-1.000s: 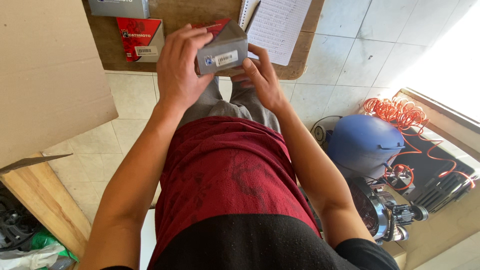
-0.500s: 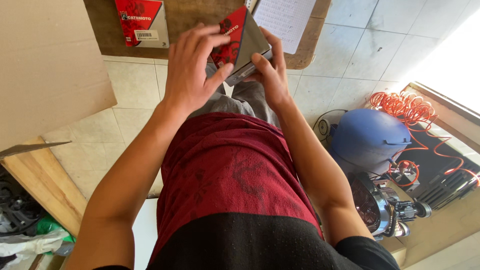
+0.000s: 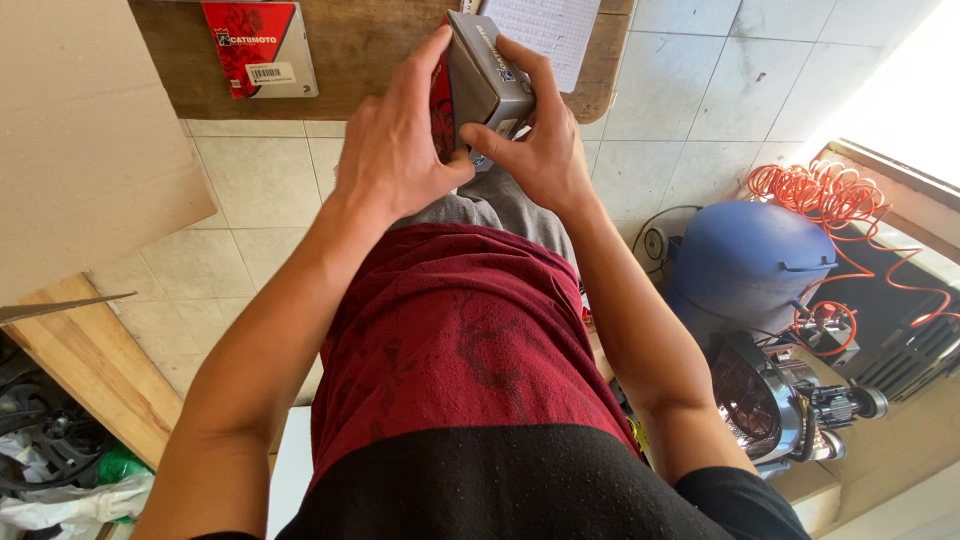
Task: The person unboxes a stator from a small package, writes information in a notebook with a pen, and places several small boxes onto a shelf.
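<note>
Since half a second earlier, the small grey and red box (image 3: 480, 85) had turned more upright between both hands. The left hand (image 3: 395, 150) gripped its red left face; the right hand (image 3: 540, 150) cupped its near right corner, over the wooden table (image 3: 370, 60).

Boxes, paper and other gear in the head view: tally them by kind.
Boxes: 2 (grey box held by left hand and right hand; red box on table)
Paper sheets: 1
Blue tanks: 1
Orange hoses: 1
Total: 5
</note>
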